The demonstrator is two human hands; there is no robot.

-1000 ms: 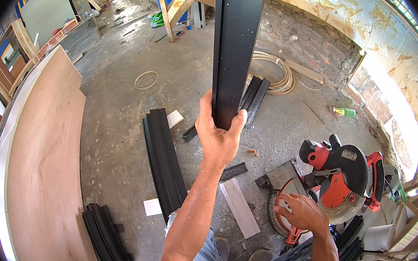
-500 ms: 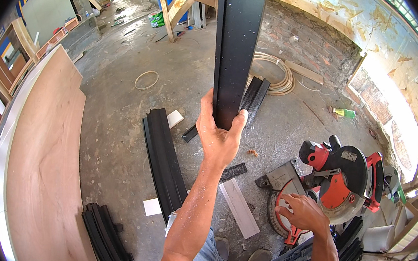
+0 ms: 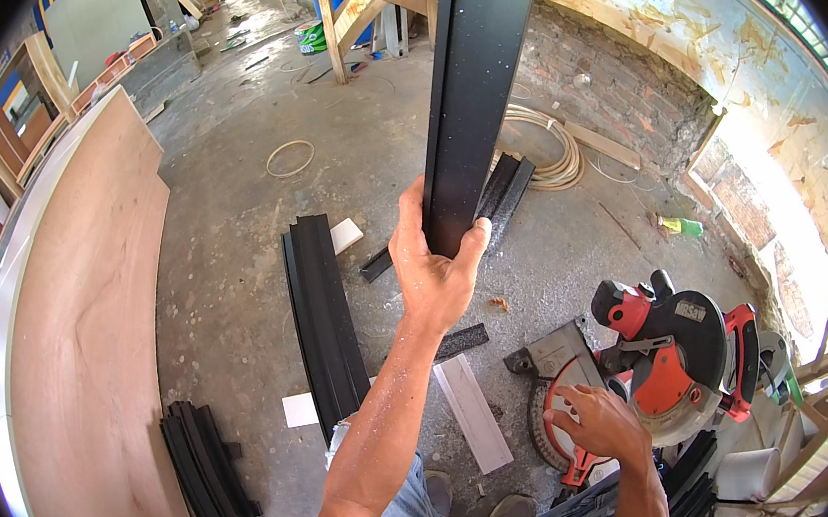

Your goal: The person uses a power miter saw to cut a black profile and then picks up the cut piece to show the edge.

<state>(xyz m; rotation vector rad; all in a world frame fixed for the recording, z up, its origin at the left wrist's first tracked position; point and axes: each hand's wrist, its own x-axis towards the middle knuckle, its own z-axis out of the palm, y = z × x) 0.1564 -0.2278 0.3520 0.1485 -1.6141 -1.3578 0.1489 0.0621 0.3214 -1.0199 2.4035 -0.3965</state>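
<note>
A long black channel-shaped strip [image 3: 481,93], flecked with pale dust, rises out of the top of the view. My left hand [image 3: 438,281] grips its lower end, thumb on the right edge and fingers round the left. Low on the right, my right hand [image 3: 606,421] holds nothing, its fingers loosely bent and apart. It hovers over or rests on the round base of a red and black miter saw [image 3: 666,374]; contact cannot be made out. Behind the held strip, dusty black offcuts [image 3: 507,185] lie on the floor.
Long black strips [image 3: 325,317] lie left of my forearm, and shorter ones [image 3: 210,472] are stacked beside a large wooden panel [image 3: 83,340]. A white board [image 3: 474,412] lies near my feet. Coiled hose [image 3: 563,149], a green bottle [image 3: 680,225] and a wooden stand [image 3: 380,8] are farther off.
The black strip's upper part has tilted slightly to the right. Both hands have kept nearly the same places.
</note>
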